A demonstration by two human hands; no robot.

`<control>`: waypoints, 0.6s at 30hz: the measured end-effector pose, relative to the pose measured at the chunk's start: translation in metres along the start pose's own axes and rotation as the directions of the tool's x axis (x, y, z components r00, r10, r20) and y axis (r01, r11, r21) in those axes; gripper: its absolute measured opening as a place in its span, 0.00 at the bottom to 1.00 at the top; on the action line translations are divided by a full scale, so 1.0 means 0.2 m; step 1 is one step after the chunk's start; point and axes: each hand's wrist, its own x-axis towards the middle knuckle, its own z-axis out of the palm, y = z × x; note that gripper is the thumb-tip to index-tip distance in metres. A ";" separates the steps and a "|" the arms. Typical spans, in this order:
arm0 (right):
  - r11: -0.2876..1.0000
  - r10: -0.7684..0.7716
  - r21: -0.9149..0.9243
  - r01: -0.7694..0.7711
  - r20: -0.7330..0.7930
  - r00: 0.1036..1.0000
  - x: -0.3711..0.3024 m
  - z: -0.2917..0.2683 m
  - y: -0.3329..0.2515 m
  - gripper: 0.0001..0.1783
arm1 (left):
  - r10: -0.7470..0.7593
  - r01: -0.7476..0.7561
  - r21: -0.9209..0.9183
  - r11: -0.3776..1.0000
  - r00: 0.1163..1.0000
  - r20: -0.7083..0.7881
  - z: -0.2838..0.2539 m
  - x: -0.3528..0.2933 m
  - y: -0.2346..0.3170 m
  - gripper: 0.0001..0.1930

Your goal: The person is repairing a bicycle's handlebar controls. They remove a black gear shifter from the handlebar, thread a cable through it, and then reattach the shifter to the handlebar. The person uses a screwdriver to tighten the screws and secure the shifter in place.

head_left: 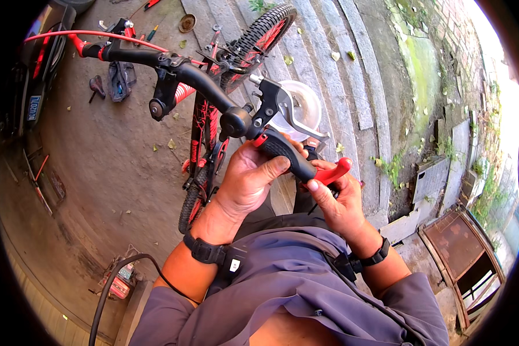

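A black bicycle handlebar reaches toward me from the upper left. At its near end is a black rubber grip with a red clamp ring. My left hand is closed around this grip, its thumb lying along the top. A red bar end sticks out at the grip's tip, pinched between the thumb and fingers of my right hand. Just beyond the grip, a brake lever with a silver blade is mounted on the bar. Fingers underneath the grip are partly hidden.
A red and black bicycle frame with knobby tyres stands below the bar. Behind the lever sits a white bucket. A saddle and a screwdriver lie on the ground. A dark car is at the left, stone steps at the right.
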 end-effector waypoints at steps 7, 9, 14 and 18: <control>1.000 -0.009 0.018 0.009 0.009 1.000 0.01 0.00 0.00 0.15 | 0.002 -0.002 -0.018 1.000 1.000 0.001 0.01 0.00 0.00 0.19; 1.000 -0.001 0.023 0.000 0.010 1.000 0.01 0.00 -0.01 0.16 | 0.002 -0.002 -0.028 1.000 1.000 -0.002 0.01 -0.01 0.00 0.18; 0.998 0.029 0.061 -0.030 0.009 1.000 0.00 0.01 -0.02 0.17 | 0.003 -0.003 -0.030 1.000 1.000 -0.011 0.02 -0.01 0.01 0.18; 0.997 0.031 0.074 -0.031 0.009 0.999 0.00 0.01 -0.01 0.17 | 0.003 -0.003 -0.027 1.000 1.000 -0.006 0.03 -0.01 0.02 0.18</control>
